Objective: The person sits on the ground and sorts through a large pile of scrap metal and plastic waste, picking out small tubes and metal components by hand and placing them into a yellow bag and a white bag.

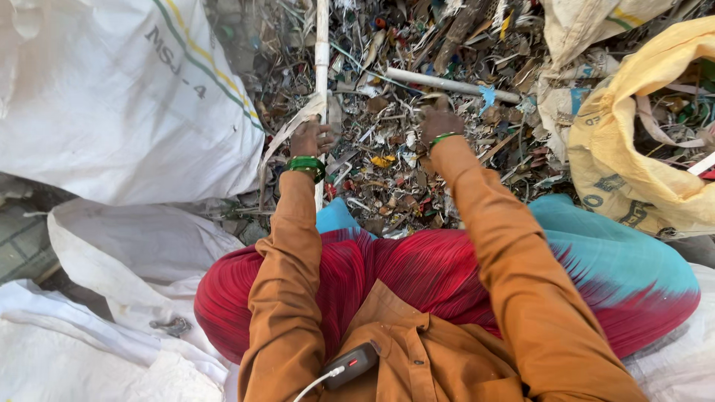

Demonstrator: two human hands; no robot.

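Note:
I sit before a heap of mixed plastic scrap (402, 82) with both arms stretched out in orange sleeves. My left hand (311, 136), with green bangles at the wrist, is closed around a long thin white pipe (322, 52) that runs straight away from me over the heap. My right hand (439, 120), also with a green bangle, rests fingers-down in the scrap near a second white pipe (450, 85) lying crosswise. Whether the right hand holds a piece is hidden by the hand itself.
A large white woven sack (112, 97) fills the left. A yellow sack (633, 149) holding scrap stands open at the right, with another pale sack (588, 30) behind it. White sacks (112, 298) lie at my lower left. A small dark device (350, 365) with a white cable rests on my lap.

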